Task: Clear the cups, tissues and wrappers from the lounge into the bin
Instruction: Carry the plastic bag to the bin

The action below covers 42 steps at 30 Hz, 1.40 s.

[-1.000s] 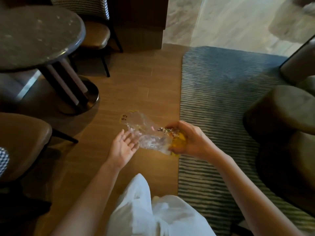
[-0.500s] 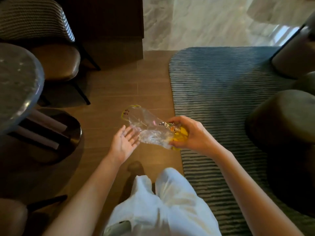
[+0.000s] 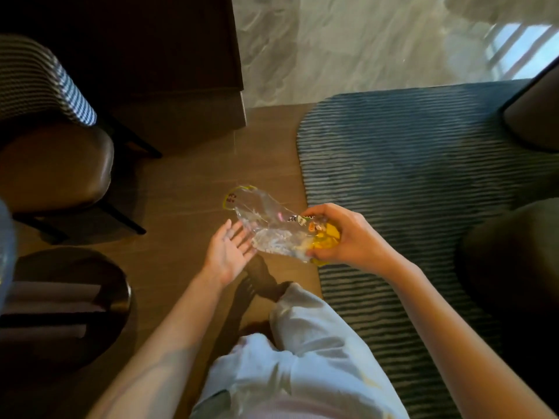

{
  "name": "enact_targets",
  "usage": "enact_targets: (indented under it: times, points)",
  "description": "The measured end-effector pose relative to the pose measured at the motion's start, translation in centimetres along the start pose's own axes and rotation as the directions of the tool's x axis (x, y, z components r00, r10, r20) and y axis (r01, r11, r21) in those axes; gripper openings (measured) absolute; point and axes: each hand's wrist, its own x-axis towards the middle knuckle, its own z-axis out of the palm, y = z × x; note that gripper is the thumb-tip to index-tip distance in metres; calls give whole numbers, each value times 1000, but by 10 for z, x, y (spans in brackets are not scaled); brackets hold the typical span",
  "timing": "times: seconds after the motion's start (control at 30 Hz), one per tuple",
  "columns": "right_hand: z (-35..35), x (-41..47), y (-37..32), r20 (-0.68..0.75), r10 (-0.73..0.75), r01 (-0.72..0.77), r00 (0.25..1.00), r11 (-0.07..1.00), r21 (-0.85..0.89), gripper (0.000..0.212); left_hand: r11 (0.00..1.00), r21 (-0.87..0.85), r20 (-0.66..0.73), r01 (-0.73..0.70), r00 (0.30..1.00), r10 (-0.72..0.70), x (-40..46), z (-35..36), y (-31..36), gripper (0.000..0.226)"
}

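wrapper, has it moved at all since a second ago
Cannot tell: the wrapper sits alike in the right hand, and the rug edge shifted only with the camera.

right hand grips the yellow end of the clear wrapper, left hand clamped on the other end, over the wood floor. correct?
One error: the left hand is not clamped. In the head view it lies open, palm up, beside the wrapper. The right hand does grip the yellow end, over the wood floor.

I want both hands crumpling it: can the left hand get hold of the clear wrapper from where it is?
Probably yes. The left hand lies open, palm up, right beside the clear wrapper that the right hand grips at its yellow end; nothing stands between them.
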Motion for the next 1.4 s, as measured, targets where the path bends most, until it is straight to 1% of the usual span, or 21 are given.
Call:
enact_targets:
  times: [0.13, 0.33, 0.43, 0.6, 0.83, 0.97, 1.13, 1.4]
  points:
    - [-39, 67, 15, 8, 19, -19, 1000, 1000, 7, 66, 1000, -19, 2, -6, 1000, 6, 49, 42, 40, 43]
    - [-72, 156, 38, 27, 10, -10, 1000, 1000, 0, 68, 1000, -12, -24, 5, 1000, -6, 117, 81, 93, 42]
    - [-86, 202, 49, 13, 5, -5, 1000, 1000, -18, 69, 999, 30, -7, 23, 1000, -23, 154, 96, 123, 44]
    - [-112, 294, 59, -35, 39, -40, 999, 999, -26, 68, 996, 82, 16, 31, 999, -32, 233, 130, 190, 45]
    - [-147, 401, 70, -68, 73, -71, 995, 997, 19, 66, 992, 98, 24, 77, 997, -80, 314, 170, 274, 36]
    - [-172, 450, 87, -82, 105, -103, 991, 994, 28, 65, 989, 110, 23, 100, 994, -103, 363, 198, 304, 32]
    - [-220, 518, 127, -92, 152, -147, 984, 988, 54, 65, 988, 112, 30, 107, 993, -111, 437, 253, 334, 32]
    - [-334, 628, 199, -97, 40, -29, 995, 993, 117, 57, 995, 90, 31, 53, 998, -56, 542, 372, 386, 34]
